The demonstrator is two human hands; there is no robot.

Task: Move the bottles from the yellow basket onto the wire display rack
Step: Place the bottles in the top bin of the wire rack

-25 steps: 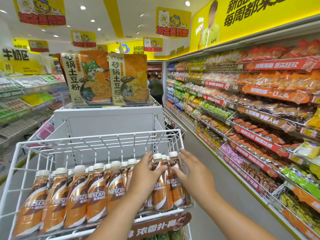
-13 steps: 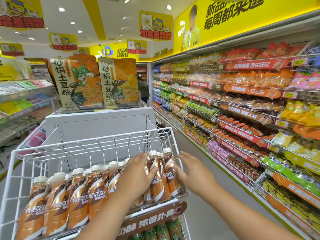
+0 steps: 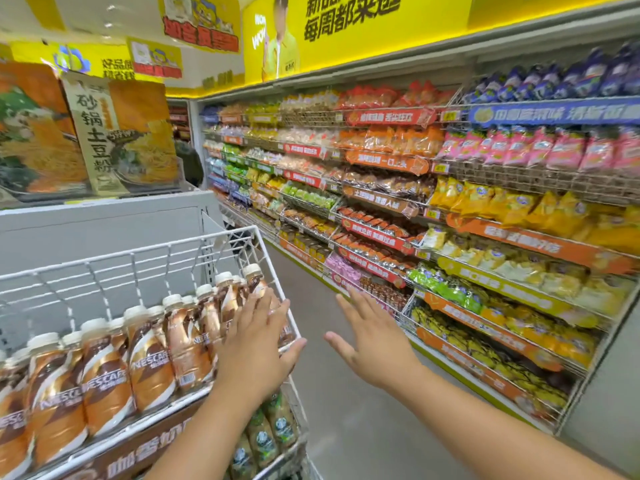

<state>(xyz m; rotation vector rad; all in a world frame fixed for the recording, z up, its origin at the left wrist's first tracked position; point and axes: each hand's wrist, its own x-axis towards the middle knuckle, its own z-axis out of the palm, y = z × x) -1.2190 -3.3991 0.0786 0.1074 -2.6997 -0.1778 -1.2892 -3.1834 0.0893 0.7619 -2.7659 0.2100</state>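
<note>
On top shelf of white wire rack (image 3: pixel 145 258): Nescafé bottles (image 3: pixel 145 362) upright in rows. Left hand (image 3: pixel 258 344) flat, fingers straight, against right-end bottles at rack corner. Right hand (image 3: pixel 372 341) open, fingers spread, in air beside rack, holding nothing. Snack shelves (image 3: pixel 450 209) beyond aisle.

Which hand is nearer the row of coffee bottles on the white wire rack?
Left. The left hand lies flat against the bottles at the rack's right end; the right hand hangs open over the aisle, clear of the rack.
</note>
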